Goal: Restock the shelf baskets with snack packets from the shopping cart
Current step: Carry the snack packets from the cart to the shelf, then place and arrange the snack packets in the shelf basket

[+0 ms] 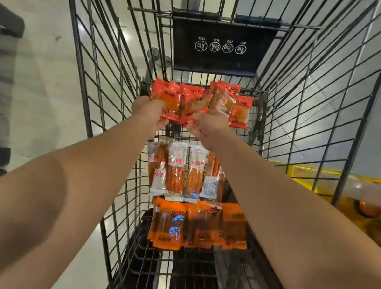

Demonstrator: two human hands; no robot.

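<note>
Snack packets lie in three groups down the floor of the shopping cart [106,94]. Nearest are the orange packets [198,224], overlapping one another flat on the wire. Just beyond them sits a row of clear packets with white labels [181,168], showing orange sticks inside, side by side.

Farther in, both arms reach to the far end, where the red packets [199,101] are gathered up off the floor. The left hand [149,111] grips the left part of the bunch, fingers curled round the lower edges; the right hand [209,124] pinches the right part, some packets fanning upward above it. Behind them stands the cart's black panel [218,47] with warning icons.

The risk, as I judge it, lies in the loose fan: the packets are slick and only held by their lower edges, so an outer one could slide free as the bunch is lifted over the cart's tall side. No shelf baskets are in view.
</note>
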